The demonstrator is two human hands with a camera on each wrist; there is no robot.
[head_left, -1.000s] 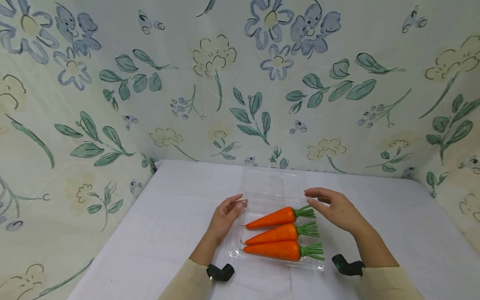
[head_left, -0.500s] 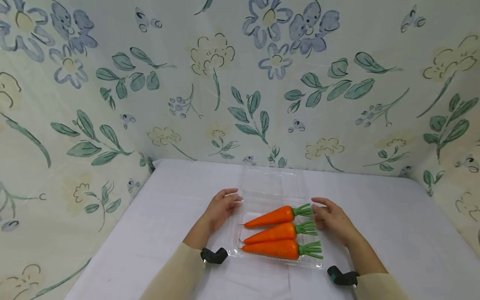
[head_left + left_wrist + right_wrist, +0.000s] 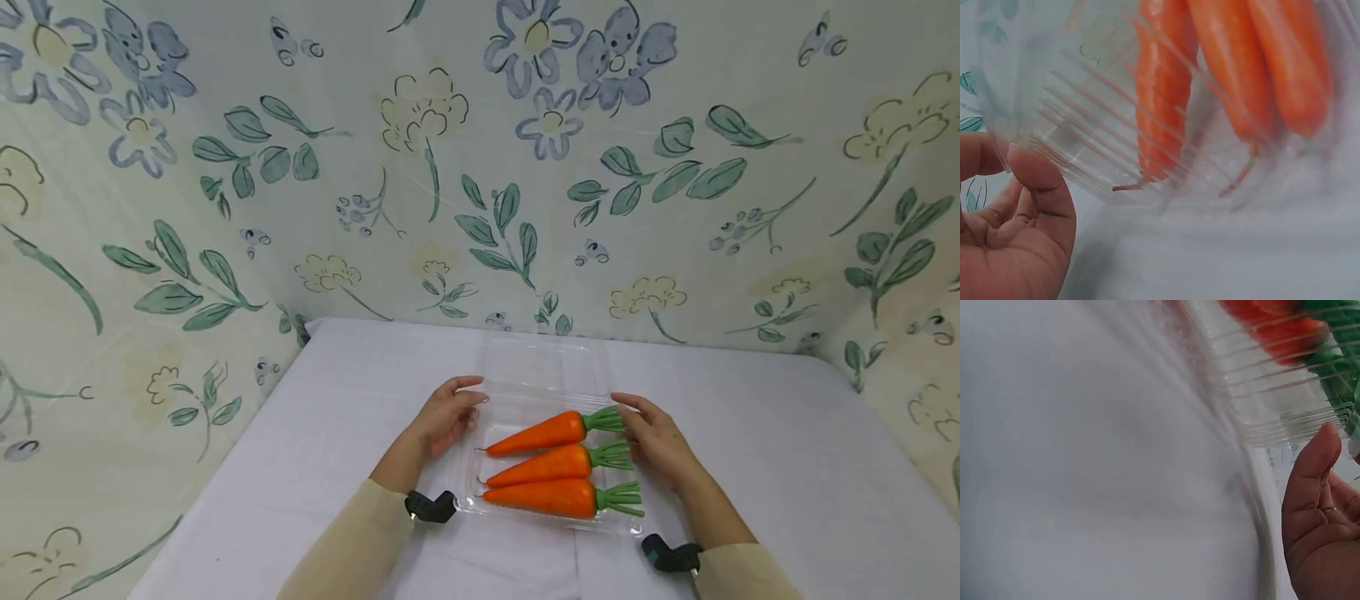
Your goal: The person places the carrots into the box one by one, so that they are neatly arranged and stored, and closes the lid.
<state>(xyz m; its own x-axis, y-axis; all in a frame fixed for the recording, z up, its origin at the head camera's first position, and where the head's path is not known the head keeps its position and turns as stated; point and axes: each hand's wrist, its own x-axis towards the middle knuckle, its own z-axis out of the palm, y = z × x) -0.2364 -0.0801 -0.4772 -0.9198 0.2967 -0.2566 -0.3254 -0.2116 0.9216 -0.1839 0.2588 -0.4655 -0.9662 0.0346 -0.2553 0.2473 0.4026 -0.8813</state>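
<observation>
Three orange carrots [image 3: 547, 498] with green stem ends lie side by side in a clear plastic clamshell box [image 3: 555, 525], stems to the right. Its lid [image 3: 543, 367] is folded back, away from the person. My left hand [image 3: 438, 421] pinches the box at its far left corner; in the left wrist view the thumb and index finger of that hand [image 3: 1019, 234] meet at the ribbed plastic. At the far right corner, my right hand [image 3: 658, 437] grips the rim, its thumb [image 3: 1319, 462] against the ribbed wall in the right wrist view. Its other fingertips are partly hidden.
A white cloth [image 3: 315, 467] covers the table under the box. Behind it hangs a floral curtain [image 3: 345, 167], which also runs along both sides. Black wrist cameras [image 3: 431, 507] sit on both wrists.
Both hands have shifted along the box's sides and taken hold near the far corners. The right hand moved down, then inward to the rim; the left drew outward, then back in. The carrots stay put.
</observation>
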